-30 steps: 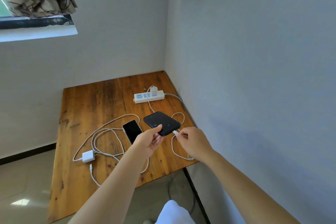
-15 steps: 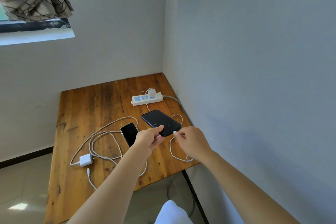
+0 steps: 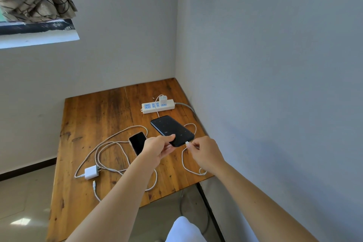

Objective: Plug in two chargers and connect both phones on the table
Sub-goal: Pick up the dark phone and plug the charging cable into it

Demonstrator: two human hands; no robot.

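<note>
Closed last gap since a second ago: cable plug (image 3: 188, 144), pinched in right hand (image 3: 206, 152), reached port of larger phone (image 3: 171, 130), clamped by left hand (image 3: 157, 146) above table (image 3: 94, 116). Seating unconfirmed. Second charger (image 3: 90, 172) lay unplugged.

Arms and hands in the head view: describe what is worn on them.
Nothing is worn. Both forearms are bare up to the frame's bottom edge, with no sleeve showing. The left hand and right hand have no glove, watch, bracelet or visible ring.
</note>
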